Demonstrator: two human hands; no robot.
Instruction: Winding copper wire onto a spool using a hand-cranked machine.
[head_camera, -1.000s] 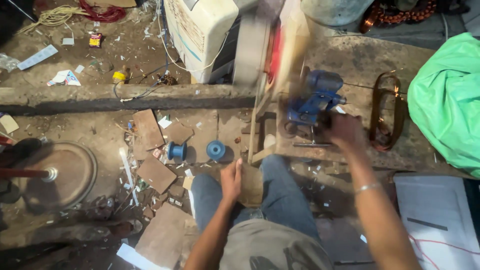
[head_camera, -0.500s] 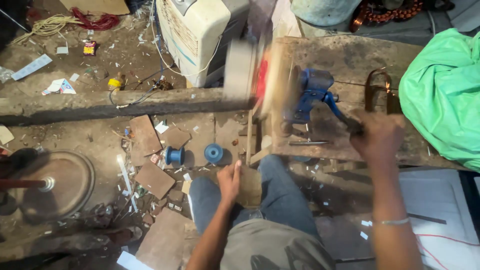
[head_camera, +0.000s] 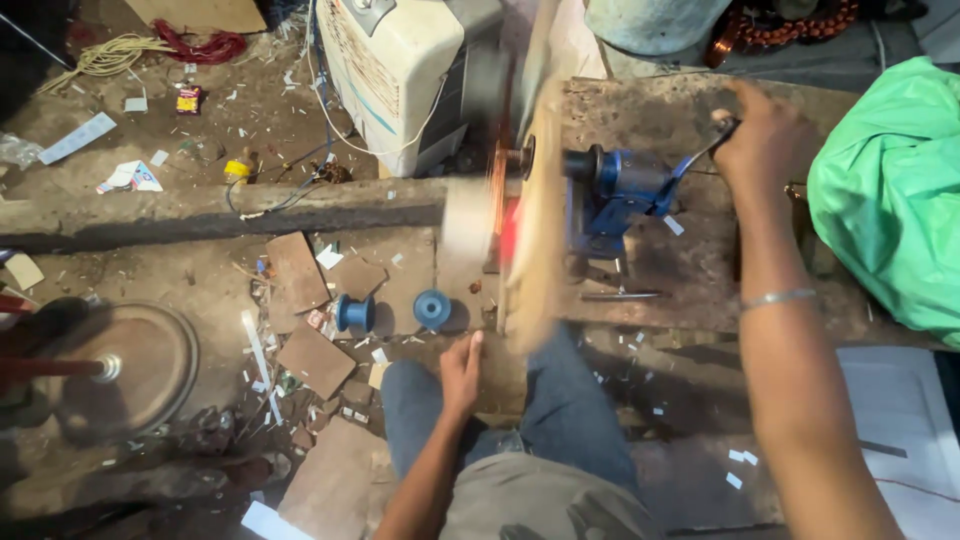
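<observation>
Cranking the blue winder (head_camera: 612, 190), our right hand (head_camera: 762, 135) grips its handle; our open left hand (head_camera: 460, 372) risks brushing the spinning former (head_camera: 535, 220).

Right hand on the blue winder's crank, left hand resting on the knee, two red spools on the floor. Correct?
Not quite: the two spools on the floor are blue, not red, as the head view shows. The right hand is on the blue winder's crank, and the left hand rests on the knee.

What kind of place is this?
Likely a small coil-winding or motor repair workshop: the right hand cranks a blue hand winder on a worn bench, blue spools and scraps littering the floor.
</observation>
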